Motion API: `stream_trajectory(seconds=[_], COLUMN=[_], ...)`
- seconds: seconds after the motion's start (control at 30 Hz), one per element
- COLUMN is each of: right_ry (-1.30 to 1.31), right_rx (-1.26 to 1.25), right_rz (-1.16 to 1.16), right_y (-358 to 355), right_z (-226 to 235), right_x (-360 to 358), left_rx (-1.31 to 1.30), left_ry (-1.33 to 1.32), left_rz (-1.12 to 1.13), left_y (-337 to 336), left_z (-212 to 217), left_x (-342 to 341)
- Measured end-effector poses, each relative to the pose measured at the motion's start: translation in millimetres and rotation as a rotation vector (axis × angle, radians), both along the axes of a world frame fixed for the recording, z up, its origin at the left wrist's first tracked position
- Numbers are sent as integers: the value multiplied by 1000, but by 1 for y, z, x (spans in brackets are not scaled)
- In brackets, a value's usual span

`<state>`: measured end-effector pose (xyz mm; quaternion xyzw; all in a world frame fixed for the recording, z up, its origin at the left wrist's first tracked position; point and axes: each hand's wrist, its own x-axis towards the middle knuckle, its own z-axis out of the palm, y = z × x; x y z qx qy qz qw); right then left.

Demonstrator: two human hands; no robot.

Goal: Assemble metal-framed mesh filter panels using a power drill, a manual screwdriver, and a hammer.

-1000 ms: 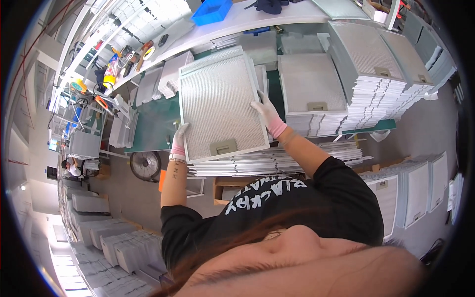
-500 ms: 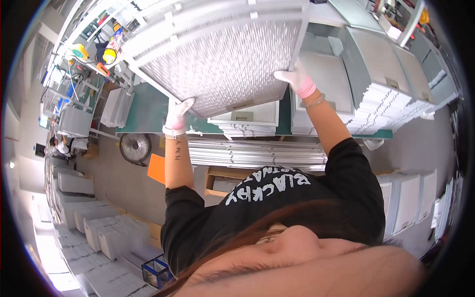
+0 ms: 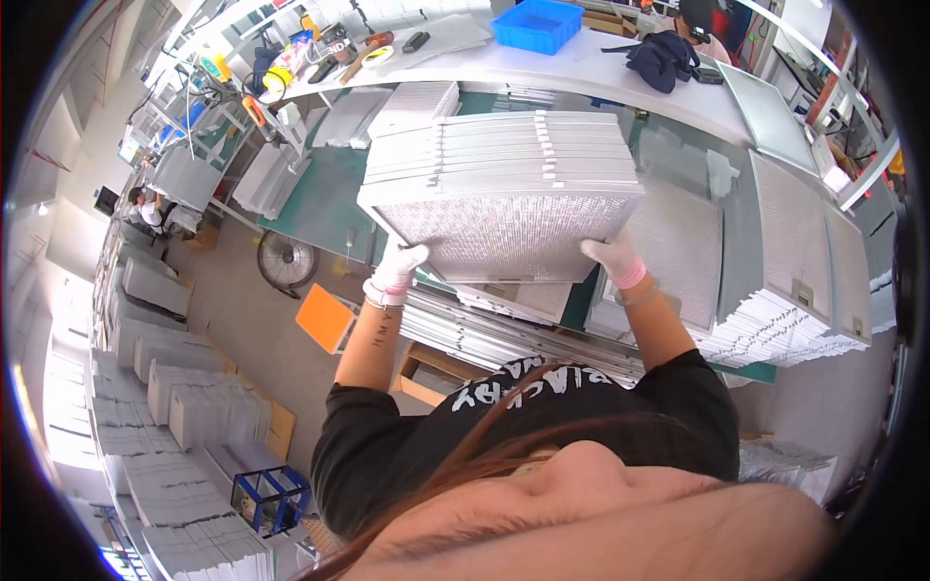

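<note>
Filter stack (image 3: pixel 504 184): lying flat above the green counter (image 3: pixel 320 208), long axis running left-right; earlier tilted steeply.
Left hand (image 3: pixel 397 271): fingers gripping its left corner.
Right hand (image 3: pixel 612 259): fingers clasping its right corner.

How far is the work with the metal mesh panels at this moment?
Done, it seems: tall piles of panels already stand on the right of the green bench. In hand: the left hand and right hand, both gloved, hold a stack of mesh panels by its near edge, lifted above the bench. Left: one panel lies under it, and more lie at the back.
</note>
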<state>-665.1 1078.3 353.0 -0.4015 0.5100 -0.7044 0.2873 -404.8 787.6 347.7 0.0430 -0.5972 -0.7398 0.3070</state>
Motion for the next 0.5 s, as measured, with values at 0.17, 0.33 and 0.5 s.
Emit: stream_trajectory(seconds=[0.17, 0.33, 0.5], right_ry=[99, 157, 112], right_rx=[32, -29, 91], right_rz=[-157, 69, -207], right_y=[7, 20, 28], right_z=[-2, 49, 20], right_x=[4, 5, 38], left_rx=[45, -88, -63], left_ry=[-114, -52, -74], left_rz=[49, -189, 1], left_y=[5, 0, 39], left_z=[5, 42, 31], left_x=[3, 14, 28])
